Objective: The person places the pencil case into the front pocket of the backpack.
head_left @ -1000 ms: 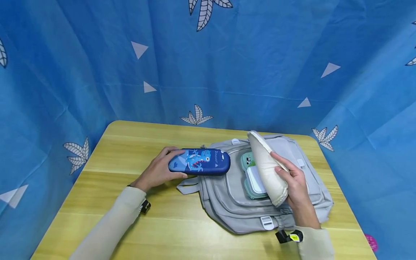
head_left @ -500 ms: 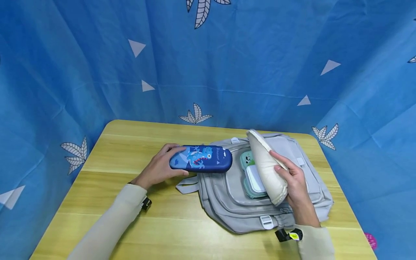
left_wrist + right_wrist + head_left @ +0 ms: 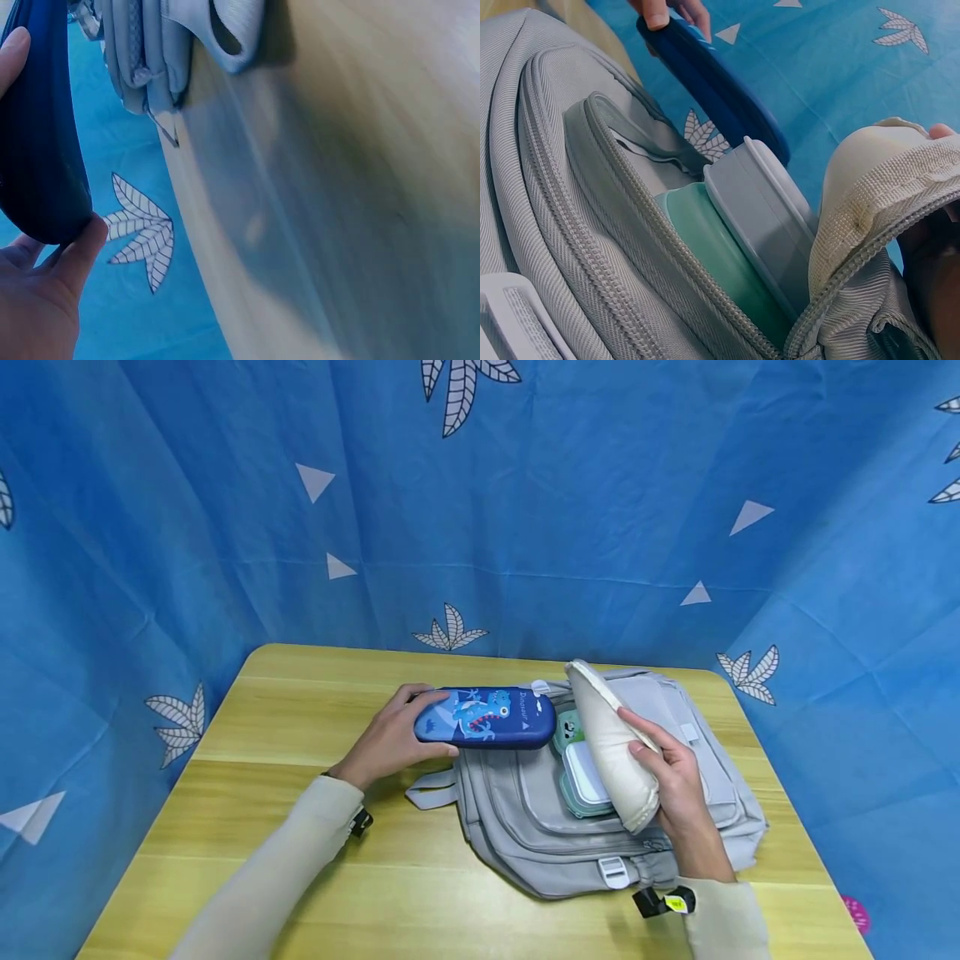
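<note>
My left hand (image 3: 393, 731) grips the left end of a dark blue pencil case (image 3: 495, 718) printed with a dinosaur and the word "Dinosaur". The case is held level above the left edge of a grey backpack (image 3: 525, 852) lying on the table. With fingers and thumb, my right hand (image 3: 678, 785) pinches the cream-coloured flap (image 3: 615, 747) of the backpack's front pocket and holds it raised. Inside the unzipped pocket sit a green box (image 3: 712, 247) and a pale grey-white box (image 3: 761, 217), side by side. A small green panda-print case (image 3: 568, 731) shows beside them.
The backpack covers the right part of the wooden table (image 3: 390, 893). One grey strap loop (image 3: 433, 789) sticks out to its left. A white buckle (image 3: 613, 872) lies at its near side. Behind the table hangs a blue curtain (image 3: 480, 510) with leaf prints.
The left hand has carried the pencil case to the right and slightly away, so its right end now reaches over the pocket's edge. The right hand still holds the flap, almost unmoved.
</note>
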Demonstrator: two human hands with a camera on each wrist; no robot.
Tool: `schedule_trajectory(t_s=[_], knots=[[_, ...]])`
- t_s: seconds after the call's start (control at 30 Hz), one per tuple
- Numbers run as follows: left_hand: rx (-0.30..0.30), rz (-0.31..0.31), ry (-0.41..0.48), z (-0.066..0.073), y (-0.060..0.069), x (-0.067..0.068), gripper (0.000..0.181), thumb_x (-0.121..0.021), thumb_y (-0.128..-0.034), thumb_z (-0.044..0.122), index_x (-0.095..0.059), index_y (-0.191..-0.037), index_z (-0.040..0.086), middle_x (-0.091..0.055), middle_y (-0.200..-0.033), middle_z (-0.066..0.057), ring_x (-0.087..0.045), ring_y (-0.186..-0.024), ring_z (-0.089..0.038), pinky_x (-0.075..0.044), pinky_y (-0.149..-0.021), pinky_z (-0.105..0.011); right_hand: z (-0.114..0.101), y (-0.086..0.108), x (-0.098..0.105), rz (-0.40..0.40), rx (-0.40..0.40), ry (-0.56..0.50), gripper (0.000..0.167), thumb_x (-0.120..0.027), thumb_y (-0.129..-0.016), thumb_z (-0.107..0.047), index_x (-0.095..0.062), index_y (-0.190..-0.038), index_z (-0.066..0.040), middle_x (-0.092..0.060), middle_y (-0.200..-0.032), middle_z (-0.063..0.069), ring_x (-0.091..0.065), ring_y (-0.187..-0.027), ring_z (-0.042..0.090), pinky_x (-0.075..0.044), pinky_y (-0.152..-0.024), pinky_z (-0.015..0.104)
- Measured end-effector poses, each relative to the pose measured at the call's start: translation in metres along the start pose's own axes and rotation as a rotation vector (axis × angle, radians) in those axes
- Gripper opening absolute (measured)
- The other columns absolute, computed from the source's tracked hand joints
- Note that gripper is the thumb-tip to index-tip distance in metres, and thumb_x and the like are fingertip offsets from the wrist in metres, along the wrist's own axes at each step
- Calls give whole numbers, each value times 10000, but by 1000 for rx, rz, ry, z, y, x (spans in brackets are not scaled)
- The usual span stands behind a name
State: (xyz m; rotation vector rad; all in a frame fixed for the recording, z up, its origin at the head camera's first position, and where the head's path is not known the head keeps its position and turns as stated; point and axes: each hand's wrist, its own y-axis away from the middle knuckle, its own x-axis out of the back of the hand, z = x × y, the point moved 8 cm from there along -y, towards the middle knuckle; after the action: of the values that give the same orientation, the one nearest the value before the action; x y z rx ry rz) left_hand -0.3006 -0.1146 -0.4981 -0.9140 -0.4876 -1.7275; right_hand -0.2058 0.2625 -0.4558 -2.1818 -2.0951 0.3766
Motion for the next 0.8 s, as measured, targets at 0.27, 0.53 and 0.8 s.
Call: schedule_trajectory(t_s=[0.27, 0.53, 0.8], knots=[[-26, 17, -19, 17, -11, -8, 914, -912, -812, 637, -532, -1601, 374, -412, -1661, -49, -503, -1472, -385, -494, -1172, -633, 0, 1, 1, -9, 6, 6, 410, -544, -1100, 41, -614, -1504, 42, -692, -1449, -105, -598, -1361, 68, -565, -991, 180], [-59, 23, -42, 36, -18, -16, 915, -923, -809, 617, -547, -1596, 342, -424, -1658, -79, -500, -1474, -382, -487, -1180, -634, -1, 1, 1, -12, 24, -2, 411, -537, -1094, 62, -606, -1499, 68, -701, -1447, -102, -590, -1384, 63, -545, -1027, 171], [-66, 44, -47, 44, -20, -22, 917, -909, -815, 633, -551, -1600, 321, -435, -1657, -79, -504, -1471, -364, -494, -1173, -617, -1, 0, 0, -10, 26, -5, 410, -540, -1097, 54, -601, -1502, 70, -699, -1452, -104, -591, -1391, 59, -542, -1039, 171]])
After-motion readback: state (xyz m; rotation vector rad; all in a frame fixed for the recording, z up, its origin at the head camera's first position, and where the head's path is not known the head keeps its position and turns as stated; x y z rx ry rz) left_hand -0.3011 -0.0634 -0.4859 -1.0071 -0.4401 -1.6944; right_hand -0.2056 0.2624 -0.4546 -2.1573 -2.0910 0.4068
